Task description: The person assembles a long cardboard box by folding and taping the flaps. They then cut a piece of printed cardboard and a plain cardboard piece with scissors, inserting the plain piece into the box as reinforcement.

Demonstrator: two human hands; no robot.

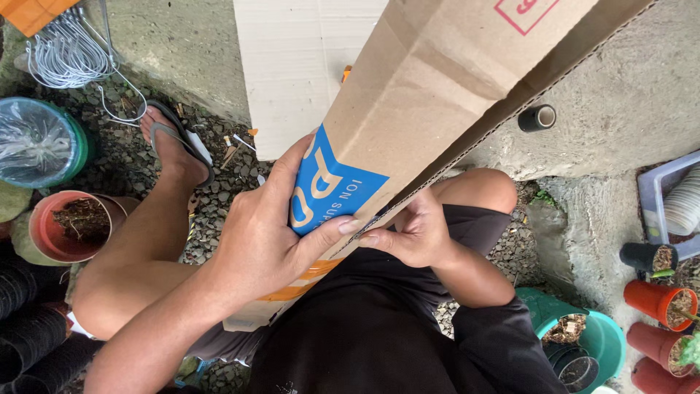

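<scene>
A long folded sheet of brown cardboard (445, 80) with a blue printed patch runs from my lap up to the top right. My left hand (270, 226) grips its near end, fingers wrapped over the blue patch and thumb along the lower edge. My right hand (408, 233) pinches the corrugated edge just right of that thumb, partly hidden under the cardboard. I sit in dark clothes with bare knees, one foot in a sandal (175, 142) on the gravel.
A flat pale cardboard sheet (292, 66) lies on the concrete ahead. Wire hooks (69, 55), a plastic-lined bucket (36, 142) and a brown pot (69, 226) stand left. A tape roll (538, 118), orange pots (660, 303) and a green basin (605, 339) are right.
</scene>
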